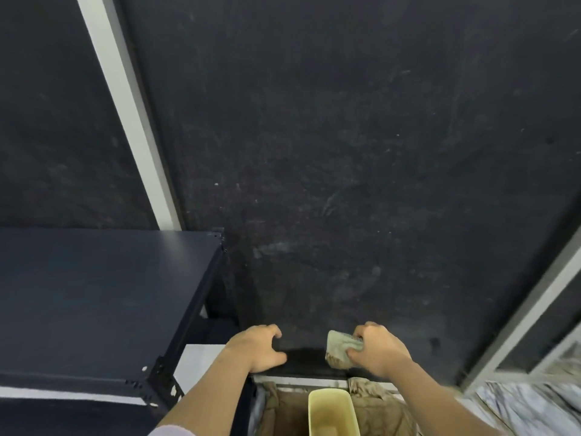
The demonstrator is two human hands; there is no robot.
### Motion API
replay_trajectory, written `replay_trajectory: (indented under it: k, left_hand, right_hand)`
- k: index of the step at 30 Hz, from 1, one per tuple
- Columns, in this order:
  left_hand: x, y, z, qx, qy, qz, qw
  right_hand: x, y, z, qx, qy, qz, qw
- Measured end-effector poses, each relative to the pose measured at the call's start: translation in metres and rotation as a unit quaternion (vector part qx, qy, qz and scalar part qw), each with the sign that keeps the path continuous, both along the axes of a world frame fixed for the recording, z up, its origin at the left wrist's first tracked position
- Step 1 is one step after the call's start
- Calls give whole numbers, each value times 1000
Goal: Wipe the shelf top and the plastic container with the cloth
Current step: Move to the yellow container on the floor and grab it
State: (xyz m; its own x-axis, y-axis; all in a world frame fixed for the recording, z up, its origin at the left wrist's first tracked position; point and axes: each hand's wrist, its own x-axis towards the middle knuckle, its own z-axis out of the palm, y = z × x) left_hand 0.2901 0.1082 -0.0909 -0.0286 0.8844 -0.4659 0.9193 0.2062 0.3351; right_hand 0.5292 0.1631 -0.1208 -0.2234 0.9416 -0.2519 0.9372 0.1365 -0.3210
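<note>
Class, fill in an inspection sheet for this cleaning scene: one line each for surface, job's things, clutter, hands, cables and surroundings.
Surface: dark blue shelf top at left, bare and matt, with pale specks near its front corner.
Job's things: greenish cloth bunched in the right hand; yellow plastic container below, open side up, standing among crumpled brown paper.
Clutter: nothing seen on the shelf top.
Hands: left hand with fingers curled over a dark ledge, holding nothing else; right hand has its grip on the cloth, pressing it to the ledge.
Cables: nothing seen.
Surroundings: dusty, smeared black wall; white frame strip; window frame at right.
</note>
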Motion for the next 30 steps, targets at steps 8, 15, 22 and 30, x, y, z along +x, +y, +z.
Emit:
replay_trajectory:
  k: [8,15,22,30]
  left_hand:
    - [29,-6,-16,-8,-9,21,1000]
    - [59,-5,-37,-27,-17,14,999]
    - [71,9,-74,-63,-10,-20,998]
    - [75,29,-162,-111,5,-42,993]
  right_hand:
    - [36,-2,-18,-24,6,-10,1000]
    - [60,-7,-41,-57,-3,-7,998]
    - [69,-11,-71,-81,-12,-19,996]
    - [68,0,-150,-143,-24,-39,989]
